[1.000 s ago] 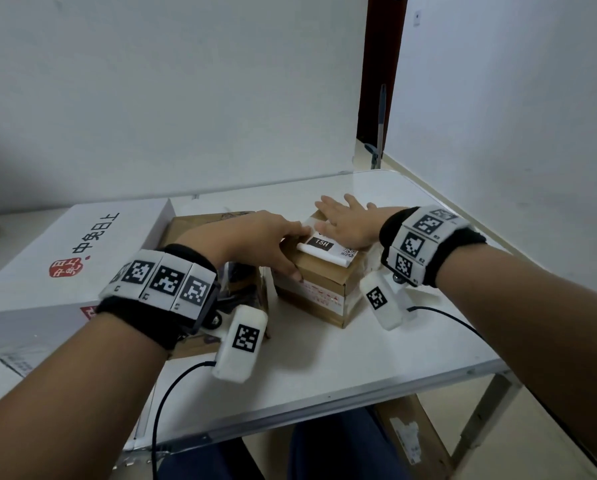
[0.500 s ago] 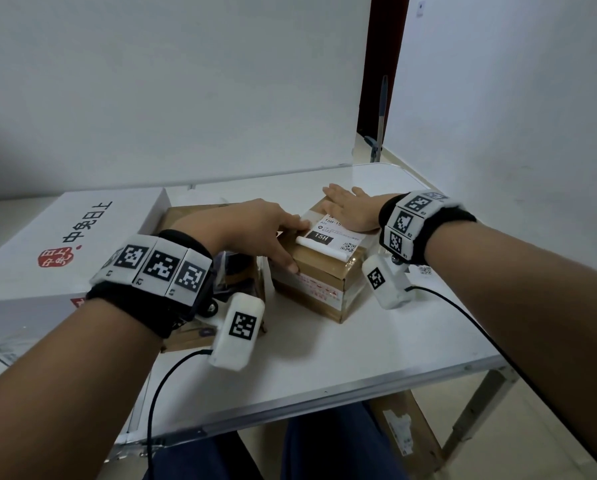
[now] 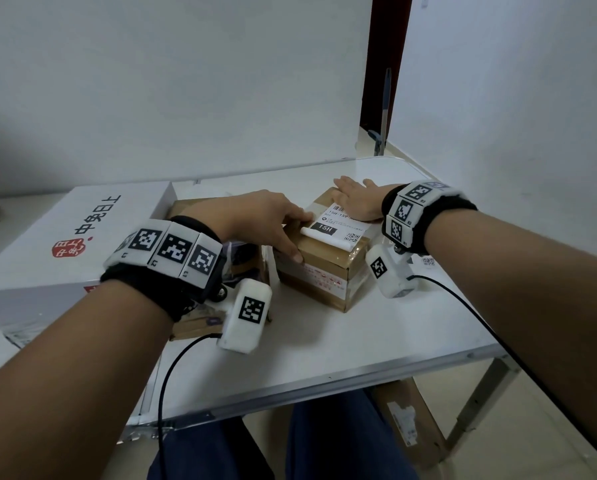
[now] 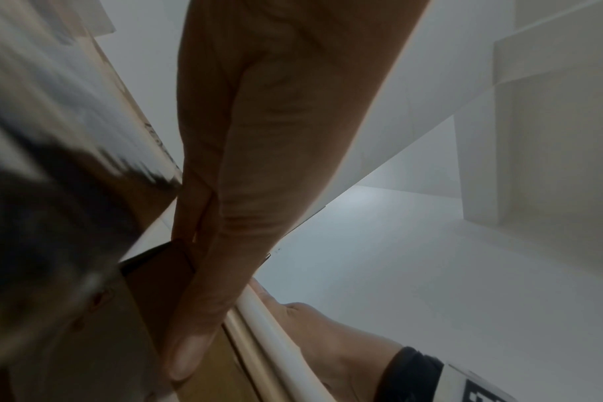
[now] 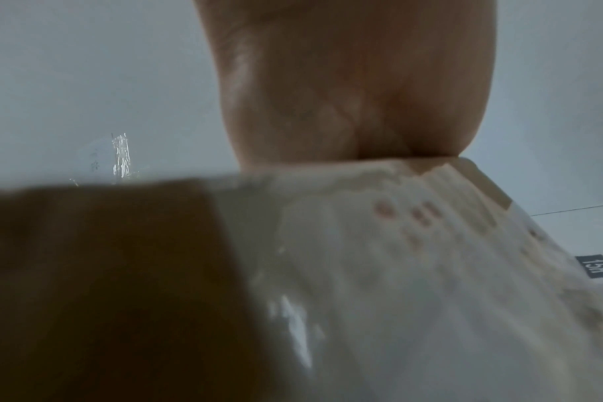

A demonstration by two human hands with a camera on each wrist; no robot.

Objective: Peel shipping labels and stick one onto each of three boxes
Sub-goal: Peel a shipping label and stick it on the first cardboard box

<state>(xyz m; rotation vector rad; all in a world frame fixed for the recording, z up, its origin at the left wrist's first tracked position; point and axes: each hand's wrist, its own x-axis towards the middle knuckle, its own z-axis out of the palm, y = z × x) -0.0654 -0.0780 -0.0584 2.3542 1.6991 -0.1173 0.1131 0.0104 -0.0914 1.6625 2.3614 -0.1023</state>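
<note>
A small brown box (image 3: 324,275) stands mid-table with a white shipping label (image 3: 338,226) on its top; the label's near edge curls up in a roll. My right hand (image 3: 355,199) lies flat with straight fingers on the far part of the label and presses it down. My left hand (image 3: 265,216) grips the box's left corner, fingers on top beside the rolled edge, thumb (image 4: 224,244) down the side. The right wrist view shows the palm (image 5: 355,81) on the box top and the label's "15H" mark (image 5: 596,269).
A large white box (image 3: 65,230) with red and black print fills the table's left. A second brown box (image 3: 193,206) sits between it and the small one. A small printed slip (image 3: 428,260) lies by my right wrist. Another carton (image 3: 411,420) sits under the white table (image 3: 359,341).
My right hand has slid away from me across the label toward the box's far edge, so more of the label's print shows. The left hand has stayed on the box's corner.
</note>
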